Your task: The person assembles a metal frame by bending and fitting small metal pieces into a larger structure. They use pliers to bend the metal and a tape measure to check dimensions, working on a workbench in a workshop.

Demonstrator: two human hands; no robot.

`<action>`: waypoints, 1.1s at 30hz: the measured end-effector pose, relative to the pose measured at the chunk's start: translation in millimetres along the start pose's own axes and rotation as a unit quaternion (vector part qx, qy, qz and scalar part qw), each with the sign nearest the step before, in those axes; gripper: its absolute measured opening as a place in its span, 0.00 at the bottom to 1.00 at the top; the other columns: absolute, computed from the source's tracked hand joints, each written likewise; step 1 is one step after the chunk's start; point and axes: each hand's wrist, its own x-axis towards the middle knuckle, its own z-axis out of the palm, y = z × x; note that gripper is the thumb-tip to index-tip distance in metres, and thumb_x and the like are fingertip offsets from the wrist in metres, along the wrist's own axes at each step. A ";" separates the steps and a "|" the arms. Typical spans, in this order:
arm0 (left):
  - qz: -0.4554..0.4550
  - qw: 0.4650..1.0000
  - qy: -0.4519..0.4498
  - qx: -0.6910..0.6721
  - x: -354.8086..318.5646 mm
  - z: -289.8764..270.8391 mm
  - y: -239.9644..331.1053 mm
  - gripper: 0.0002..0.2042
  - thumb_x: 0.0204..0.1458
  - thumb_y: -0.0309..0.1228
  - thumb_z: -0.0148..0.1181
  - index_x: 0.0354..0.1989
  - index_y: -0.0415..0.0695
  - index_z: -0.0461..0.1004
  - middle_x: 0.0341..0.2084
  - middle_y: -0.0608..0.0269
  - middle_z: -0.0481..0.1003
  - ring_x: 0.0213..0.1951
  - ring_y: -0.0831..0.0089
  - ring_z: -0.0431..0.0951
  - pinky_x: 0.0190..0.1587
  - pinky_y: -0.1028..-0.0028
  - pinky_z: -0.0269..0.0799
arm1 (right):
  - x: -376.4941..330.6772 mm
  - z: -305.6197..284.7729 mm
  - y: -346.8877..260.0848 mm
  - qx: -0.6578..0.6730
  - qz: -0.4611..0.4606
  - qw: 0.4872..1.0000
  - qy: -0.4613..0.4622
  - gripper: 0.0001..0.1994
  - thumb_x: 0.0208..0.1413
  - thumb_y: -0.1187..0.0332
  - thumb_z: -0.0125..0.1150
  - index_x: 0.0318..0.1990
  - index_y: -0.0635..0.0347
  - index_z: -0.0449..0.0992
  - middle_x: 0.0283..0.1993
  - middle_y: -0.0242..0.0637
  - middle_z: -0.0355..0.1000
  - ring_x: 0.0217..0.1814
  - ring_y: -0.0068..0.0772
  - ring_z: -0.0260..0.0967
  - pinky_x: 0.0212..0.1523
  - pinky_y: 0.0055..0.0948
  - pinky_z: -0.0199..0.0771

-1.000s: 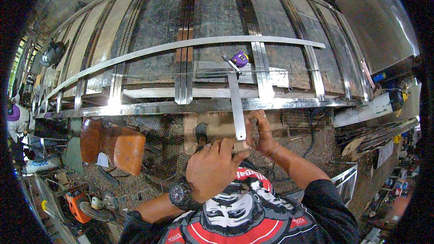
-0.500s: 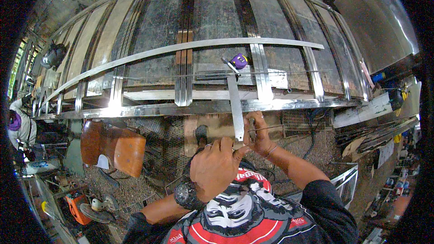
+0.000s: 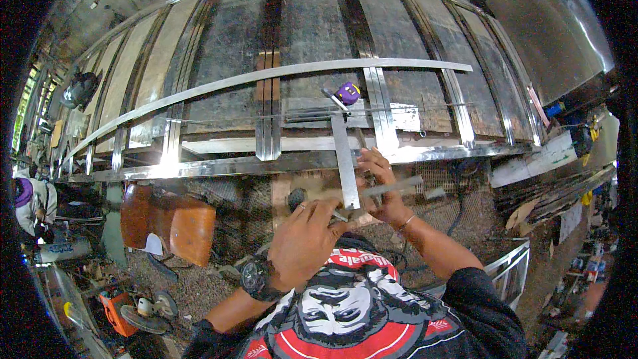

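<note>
A steel square lies over the near rail of a big stainless frame [image 3: 199,167], its long blade [image 3: 344,159] pointing away from me and its short arm [image 3: 399,186] sticking out to the right. My right hand [image 3: 382,189] grips the square at the corner. My left hand [image 3: 304,242], with a black watch on the wrist, is curled beside the blade's lower end and pinches what looks like a thin tool [image 3: 339,215] against it. A purple tape measure [image 3: 348,92] rests on the frame just beyond the blade tip.
An orange-brown chair [image 3: 169,223] stands at the lower left, with an orange power tool [image 3: 119,312] and discs on the gravel floor. A dark helmet [image 3: 78,90] sits at the frame's left end. A person [image 3: 30,203] is at the far left; boards and clutter at the right.
The square's short arm now shows to the right of my right hand, which has shifted on it. My left hand has slid slightly down and left.
</note>
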 end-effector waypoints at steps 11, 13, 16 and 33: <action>-0.081 0.968 0.046 -0.232 14.0 -19.4 -0.8 0.23 0.64 0.44 0.59 0.54 0.34 0.71 0.39 0.49 0.80 0.43 0.53 0.81 0.49 0.63 0.75 | -19.5 -27.5 -57.1 0.428 0.321 0.841 -0.084 0.32 0.46 0.88 0.46 0.64 0.63 0.67 0.57 0.36 0.74 0.60 0.31 0.72 0.61 0.28 0.70; -0.077 0.929 0.046 -0.359 11.3 -10.0 -14.3 0.26 0.65 0.47 0.58 0.60 0.35 0.70 0.43 0.60 0.80 0.48 0.71 0.77 0.52 0.70 0.72 | -14.0 -30.4 -64.3 0.393 0.345 0.846 -0.103 0.29 0.49 0.86 0.50 0.62 0.63 0.69 0.55 0.36 0.76 0.58 0.30 0.73 0.61 0.29 0.71; -0.024 0.924 0.019 -0.381 16.9 -18.1 -27.3 0.24 0.66 0.44 0.58 0.61 0.36 0.70 0.47 0.63 0.78 0.50 0.75 0.75 0.54 0.73 0.70 | 6.6 -41.6 -89.6 0.342 0.357 0.855 -0.157 0.24 0.53 0.81 0.57 0.61 0.63 0.71 0.53 0.36 0.77 0.57 0.29 0.74 0.60 0.30 0.72; 0.173 0.946 -0.019 -0.272 37.3 -59.4 -89.9 0.20 0.65 0.34 0.57 0.62 0.40 0.69 0.42 0.50 0.76 0.42 0.57 0.77 0.47 0.66 0.71 | 53.4 -9.3 -146.3 0.229 0.363 0.888 -0.163 0.17 0.60 0.73 0.66 0.55 0.64 0.74 0.45 0.31 0.77 0.47 0.21 0.71 0.50 0.28 0.74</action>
